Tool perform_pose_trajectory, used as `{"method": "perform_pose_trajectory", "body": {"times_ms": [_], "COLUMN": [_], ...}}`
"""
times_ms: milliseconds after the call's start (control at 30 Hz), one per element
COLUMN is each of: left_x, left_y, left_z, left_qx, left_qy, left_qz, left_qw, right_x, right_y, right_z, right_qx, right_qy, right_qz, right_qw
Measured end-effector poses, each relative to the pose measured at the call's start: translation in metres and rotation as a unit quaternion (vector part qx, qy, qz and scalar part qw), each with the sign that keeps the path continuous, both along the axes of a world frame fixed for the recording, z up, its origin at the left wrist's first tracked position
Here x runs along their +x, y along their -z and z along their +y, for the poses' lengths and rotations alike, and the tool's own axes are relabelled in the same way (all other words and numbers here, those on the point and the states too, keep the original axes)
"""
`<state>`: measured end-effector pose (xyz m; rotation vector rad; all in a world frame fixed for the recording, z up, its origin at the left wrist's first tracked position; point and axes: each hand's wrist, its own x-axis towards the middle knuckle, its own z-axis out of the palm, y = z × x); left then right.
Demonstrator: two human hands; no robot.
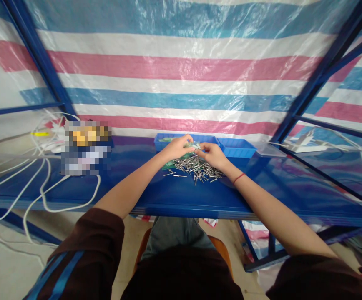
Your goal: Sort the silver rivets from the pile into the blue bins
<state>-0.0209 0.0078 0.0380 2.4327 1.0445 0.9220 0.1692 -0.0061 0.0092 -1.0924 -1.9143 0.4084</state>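
A heap of blind rivets (199,168) lies on the blue table (168,196), partly on crumpled green plastic (168,165). Over the heap's far side, my left hand (180,147) has its fingers curled on a small pale-green plastic bag (195,146). My right hand (214,155) meets it from the other side, thumb and fingers pinched at the same bag. What the bag contains is too small to tell. Right behind my hands stands a blue bin (207,139) with similar pale-green bits inside.
A second blue bin (237,148) adjoins the first on the right, beside a clear plastic tray (268,150). White cables (45,183) loop over the table's left end near a blurred-out pile (85,148). Blue frame posts (321,79) and a striped sheet (181,66) enclose the back.
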Motion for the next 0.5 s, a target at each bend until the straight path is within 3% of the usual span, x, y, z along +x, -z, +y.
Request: {"method": "perform_pose_trajectory", "body": {"times_ms": [100,267,333,433,500], "left_x": [0.001,-0.003,-0.004,-0.001,0.002], "left_y": [-0.002,-0.003,-0.003,-0.002,-0.002], "left_z": [0.001,0.009,0.009,0.003,-0.001], "left_qx": [-0.027,-0.186,-0.222,-0.197,-0.153], "left_qy": [0.021,0.001,0.024,0.064,0.055], "left_qz": [-0.046,-0.087,-0.073,-0.07,-0.08], "left_qw": [0.998,0.979,0.972,0.976,0.983], "right_x": [0.002,0.008,0.01,0.01,0.008], "right_y": [-0.006,-0.019,-0.023,-0.025,-0.026], "right_z": [-0.003,-0.017,-0.022,-0.026,-0.026], "right_qx": [0.044,0.177,0.201,0.212,0.198], "right_qy": [0.013,0.06,0.053,0.053,0.073], "right_qz": [0.016,-0.021,-0.055,-0.077,-0.039], "right_qw": [0.999,0.982,0.977,0.973,0.977]}}
